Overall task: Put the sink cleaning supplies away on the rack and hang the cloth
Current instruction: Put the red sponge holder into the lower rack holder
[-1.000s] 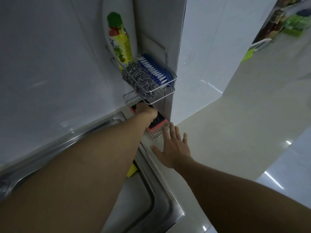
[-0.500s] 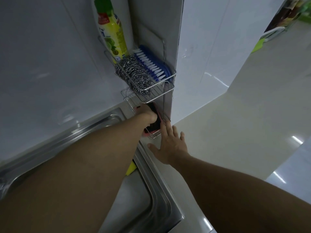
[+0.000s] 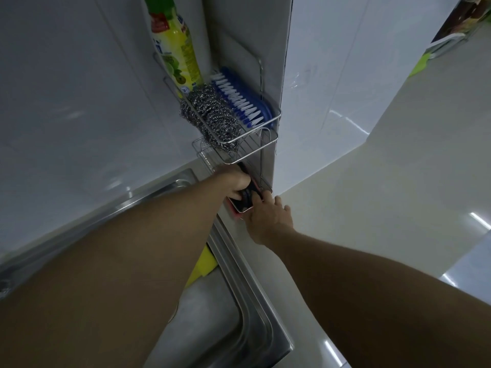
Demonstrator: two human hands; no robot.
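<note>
A wire rack (image 3: 268, 134) hangs in the wall corner. Its upper shelf carries a yellow dish-soap bottle (image 3: 179, 49), steel wool (image 3: 212, 115) and a blue brush (image 3: 244, 104) with white bristles. Under that shelf my left hand (image 3: 233, 183) grips a pink tray with a dark scrubber (image 3: 243, 205) on the lower tier. My right hand (image 3: 268, 216) reaches in from the right, its fingers touching the tray's front edge. A yellow cloth (image 3: 203, 266) lies at the sink's edge, mostly hidden behind my left forearm.
The steel sink (image 3: 239, 301) lies below, its rim running along the pale counter (image 3: 372, 208). White tiled walls meet at the corner. Far off at the top right stands a shelf with green items (image 3: 422, 62).
My right hand slid forward from the counter until its fingers reached the pink tray. My left hand stayed on the tray under the upper shelf. The view tilted down.
</note>
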